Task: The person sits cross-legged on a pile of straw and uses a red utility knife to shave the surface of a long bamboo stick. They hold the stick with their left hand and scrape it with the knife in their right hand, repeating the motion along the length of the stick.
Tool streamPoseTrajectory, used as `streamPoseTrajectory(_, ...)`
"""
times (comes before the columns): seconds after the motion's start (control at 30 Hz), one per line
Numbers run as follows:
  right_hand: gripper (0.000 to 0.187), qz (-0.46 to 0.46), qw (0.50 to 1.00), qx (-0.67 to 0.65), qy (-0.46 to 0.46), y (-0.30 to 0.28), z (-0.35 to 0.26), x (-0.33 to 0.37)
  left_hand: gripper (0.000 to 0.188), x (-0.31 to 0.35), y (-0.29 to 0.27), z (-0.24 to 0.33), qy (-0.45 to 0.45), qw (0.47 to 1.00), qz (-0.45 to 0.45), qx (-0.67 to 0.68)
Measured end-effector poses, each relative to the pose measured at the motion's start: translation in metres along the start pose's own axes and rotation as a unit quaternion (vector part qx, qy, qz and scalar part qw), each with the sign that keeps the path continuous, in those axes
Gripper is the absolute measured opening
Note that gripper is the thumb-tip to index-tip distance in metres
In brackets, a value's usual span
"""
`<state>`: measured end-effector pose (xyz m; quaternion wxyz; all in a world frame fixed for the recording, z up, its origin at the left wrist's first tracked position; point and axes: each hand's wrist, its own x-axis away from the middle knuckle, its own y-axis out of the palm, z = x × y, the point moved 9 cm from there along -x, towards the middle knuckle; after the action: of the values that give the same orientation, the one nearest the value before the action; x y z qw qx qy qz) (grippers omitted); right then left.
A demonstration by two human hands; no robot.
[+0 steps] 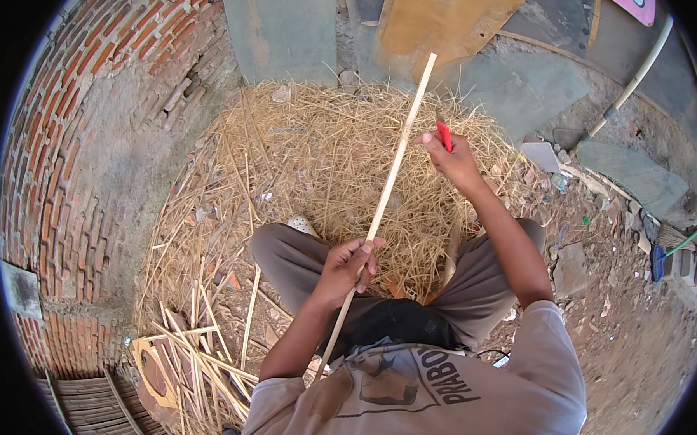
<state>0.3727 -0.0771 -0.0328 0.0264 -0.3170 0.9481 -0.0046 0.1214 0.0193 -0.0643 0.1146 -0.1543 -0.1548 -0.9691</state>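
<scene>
A long pale bamboo strip (393, 169) slants across the middle, its far end raised over the straw and its near end by my shirt. My left hand (344, 270) is wrapped round its lower half, above my left thigh. Beside the strip's upper part, my right hand (455, 162) is closed on a red-handled knife (444, 135). The knife's short blade points away from me and is too small to see well. A slight gap seems to separate the knife from the strip.
Straw-like shavings (314, 153) cover the ground ahead. At the lower left lies a pile of cut strips (195, 364). A brick wall (59, 191) rises on the left, and boards (282, 38) lean at the back. A pale pipe (644, 68) and a blue brush (658, 262) are at the right.
</scene>
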Motion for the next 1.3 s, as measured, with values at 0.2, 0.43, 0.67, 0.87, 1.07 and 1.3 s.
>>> streamPoseTrajectory(0.2, 0.025, -0.054, 0.979, -0.152, 0.121, 0.039, 0.026, 0.006, 0.045, -0.004, 0.018, -0.016, -0.019, 0.993, 0.013, 0.120)
streamPoseTrajectory(0.43, 0.024, 0.001, 0.969, -0.214, 0.122, 0.014, 0.031, -0.005, 0.059, 0.015, 0.029, -0.057, -0.085, 0.961, -0.033, 0.260)
streamPoseTrajectory(0.67, 0.026, -0.018, 0.962, -0.240, 0.131, 0.018, 0.041, -0.010, 0.064, 0.014, 0.039, -0.048, -0.080, 0.939, -0.078, 0.325)
streamPoseTrajectory(0.87, 0.021, -0.020, 0.957, -0.243, 0.155, 0.022, 0.048, -0.009, 0.057, 0.015, 0.039, -0.052, -0.106, 0.929, -0.071, 0.348)
streamPoseTrajectory(1.07, 0.019, -0.028, 0.935, -0.312, 0.166, 0.027, 0.052, -0.008, 0.044, 0.021, 0.037, -0.044, -0.090, 0.925, -0.076, 0.361)
streamPoseTrajectory(1.3, 0.038, -0.002, 0.994, -0.020, 0.110, 0.024, 0.039, -0.008, 0.035, 0.025, 0.019, -0.026, -0.008, 0.966, 0.017, 0.259)
